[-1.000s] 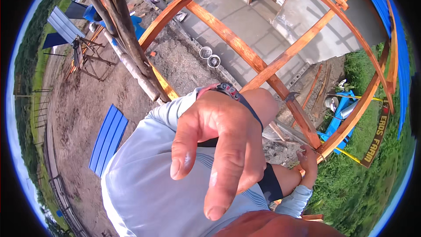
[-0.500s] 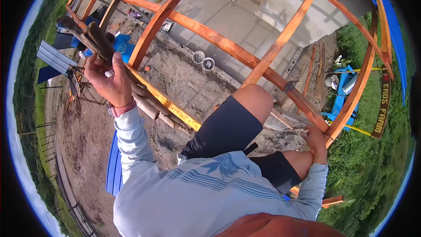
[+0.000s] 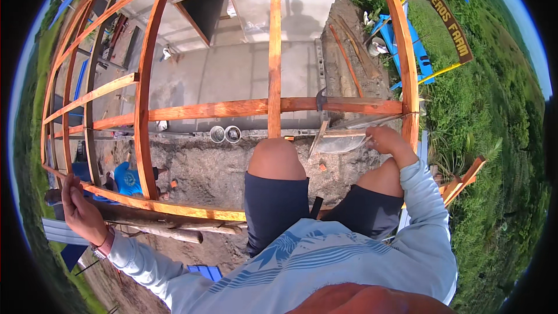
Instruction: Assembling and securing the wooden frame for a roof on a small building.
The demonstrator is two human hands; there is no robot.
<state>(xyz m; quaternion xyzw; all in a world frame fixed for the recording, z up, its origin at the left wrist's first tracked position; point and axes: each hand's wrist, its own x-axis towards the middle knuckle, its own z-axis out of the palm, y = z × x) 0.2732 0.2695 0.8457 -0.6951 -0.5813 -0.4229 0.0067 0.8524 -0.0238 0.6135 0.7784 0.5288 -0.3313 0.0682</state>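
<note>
My left hand (image 3: 84, 212) is held out to the left, fingers stretched upward beside the orange-brown edge timber (image 3: 192, 210); nothing shows in it. My right hand (image 3: 388, 141) is curled just below the right end of a wooden crossbeam (image 3: 226, 109), near a thin strip of wood (image 3: 344, 133). What its fingers hold, if anything, is too small to make out. A hammer (image 3: 321, 100) hangs by its dark claw head over the crossbeam, ahead of my right knee. Both my knees are bent on the timber frame.
Below lie bare soil and a grey concrete floor (image 3: 232, 75) with two white buckets (image 3: 225, 134). A person in a blue shirt (image 3: 127, 179) is at the lower left. Upright timbers (image 3: 408, 58) and a sign board (image 3: 447, 23) stand at right, above grass.
My view has turned, so the frame now lies more level. My left hand has moved outward to the left and lower; my right hand stays near the beam's right end.
</note>
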